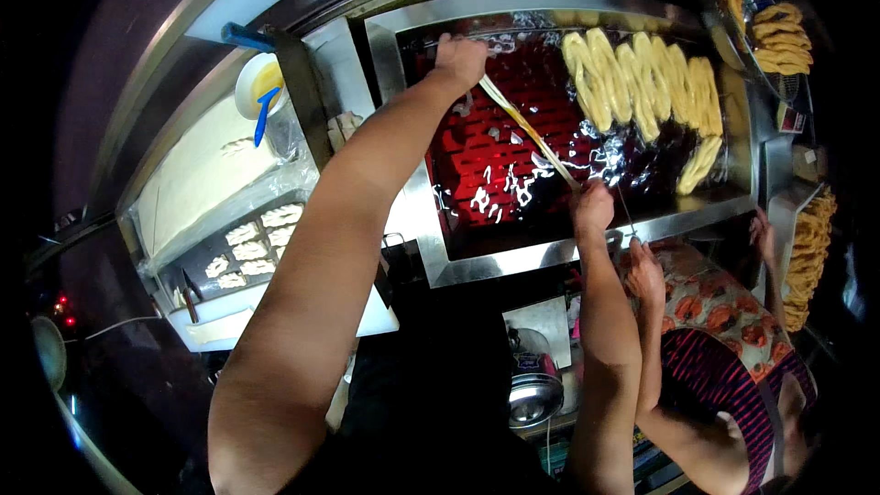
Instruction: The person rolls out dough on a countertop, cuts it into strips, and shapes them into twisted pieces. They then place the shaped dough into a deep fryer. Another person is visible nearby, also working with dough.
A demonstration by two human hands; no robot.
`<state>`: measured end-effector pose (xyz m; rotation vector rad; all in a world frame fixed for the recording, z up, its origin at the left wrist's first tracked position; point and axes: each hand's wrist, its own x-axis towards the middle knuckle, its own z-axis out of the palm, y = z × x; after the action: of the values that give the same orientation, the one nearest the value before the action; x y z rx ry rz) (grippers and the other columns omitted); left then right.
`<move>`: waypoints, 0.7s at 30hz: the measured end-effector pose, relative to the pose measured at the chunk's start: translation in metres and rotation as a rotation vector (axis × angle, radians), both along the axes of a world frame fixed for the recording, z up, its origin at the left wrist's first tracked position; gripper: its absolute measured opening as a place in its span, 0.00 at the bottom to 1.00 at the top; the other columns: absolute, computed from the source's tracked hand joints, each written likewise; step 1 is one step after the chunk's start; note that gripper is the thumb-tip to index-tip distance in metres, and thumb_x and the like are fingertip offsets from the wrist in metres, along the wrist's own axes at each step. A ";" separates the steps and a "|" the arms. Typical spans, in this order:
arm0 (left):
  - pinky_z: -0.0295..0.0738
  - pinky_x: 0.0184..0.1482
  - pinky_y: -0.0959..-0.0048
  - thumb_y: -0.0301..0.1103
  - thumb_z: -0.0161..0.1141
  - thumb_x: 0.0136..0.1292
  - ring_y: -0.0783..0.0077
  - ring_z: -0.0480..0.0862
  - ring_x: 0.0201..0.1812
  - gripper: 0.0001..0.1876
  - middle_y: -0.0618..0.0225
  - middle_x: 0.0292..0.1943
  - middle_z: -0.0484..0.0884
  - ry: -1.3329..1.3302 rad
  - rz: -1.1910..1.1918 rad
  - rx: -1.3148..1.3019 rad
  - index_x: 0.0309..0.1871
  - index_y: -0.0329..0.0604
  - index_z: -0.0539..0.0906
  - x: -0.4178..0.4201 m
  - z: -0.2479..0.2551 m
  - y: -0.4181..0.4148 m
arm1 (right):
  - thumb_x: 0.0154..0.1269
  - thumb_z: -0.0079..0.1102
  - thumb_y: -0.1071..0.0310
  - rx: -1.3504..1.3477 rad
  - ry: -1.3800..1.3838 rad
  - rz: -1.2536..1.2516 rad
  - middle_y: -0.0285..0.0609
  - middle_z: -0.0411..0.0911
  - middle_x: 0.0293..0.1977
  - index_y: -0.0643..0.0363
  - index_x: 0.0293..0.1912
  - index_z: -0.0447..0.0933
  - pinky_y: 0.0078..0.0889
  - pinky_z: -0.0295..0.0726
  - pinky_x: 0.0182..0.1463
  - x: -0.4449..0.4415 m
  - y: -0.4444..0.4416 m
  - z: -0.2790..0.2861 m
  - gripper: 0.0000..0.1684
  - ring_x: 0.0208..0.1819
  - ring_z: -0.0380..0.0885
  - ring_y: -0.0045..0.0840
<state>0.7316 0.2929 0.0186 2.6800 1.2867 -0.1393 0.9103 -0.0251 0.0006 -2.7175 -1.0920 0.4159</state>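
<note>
A long dough strip [496, 95] is stretched slantwise above a metal fryer [509, 265] full of oil. My left hand [462, 58] grips its upper end near the fryer's far left side. My right hand [593, 205] holds the lower end, over the near side of the oil. The strip's middle looks amber, its ends pale. Several pale-yellow dough sticks [643, 82] float side by side at the right of the oil. Dark red slots show through the oil [474, 151] beneath the strip.
Right of me, a co-worker's hand [646, 271] holds a thin rod over the fryer's near rim. Browned sticks fill a rack [777, 86] and tray [773, 234]. Leftward are a dough slab [199, 172], twisted pieces [247, 247], a knife [190, 302] and a bowl [244, 89] with a blue brush [261, 120].
</note>
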 end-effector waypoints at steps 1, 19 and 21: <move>0.69 0.55 0.53 0.32 0.54 0.59 0.57 0.85 0.48 0.11 0.58 0.37 0.88 -0.052 -0.016 0.045 0.38 0.51 0.88 0.006 -0.009 -0.002 | 0.57 0.60 0.65 -0.060 -0.025 0.039 0.52 0.82 0.32 0.56 0.35 0.78 0.50 0.80 0.43 0.003 0.001 -0.005 0.07 0.37 0.81 0.51; 0.78 0.40 0.77 0.25 0.57 0.68 0.78 0.81 0.36 0.06 0.69 0.37 0.85 -0.986 0.552 -0.343 0.44 0.39 0.84 -0.335 0.115 -0.124 | 0.67 0.59 0.72 0.413 0.509 0.104 0.41 0.80 0.29 0.65 0.38 0.80 0.25 0.78 0.38 -0.139 -0.123 0.103 0.06 0.31 0.77 0.20; 0.74 0.35 0.78 0.30 0.60 0.68 0.78 0.79 0.31 0.07 0.70 0.32 0.84 -1.173 0.925 -0.231 0.46 0.42 0.84 -0.433 0.080 -0.101 | 0.66 0.61 0.73 0.383 0.595 0.074 0.40 0.81 0.33 0.65 0.41 0.80 0.23 0.78 0.40 -0.175 -0.149 0.097 0.06 0.34 0.77 0.18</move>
<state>0.2984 0.1924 0.0982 1.2336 1.6207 1.0946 0.7355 -0.1736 0.0977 -2.0276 -0.9728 0.8569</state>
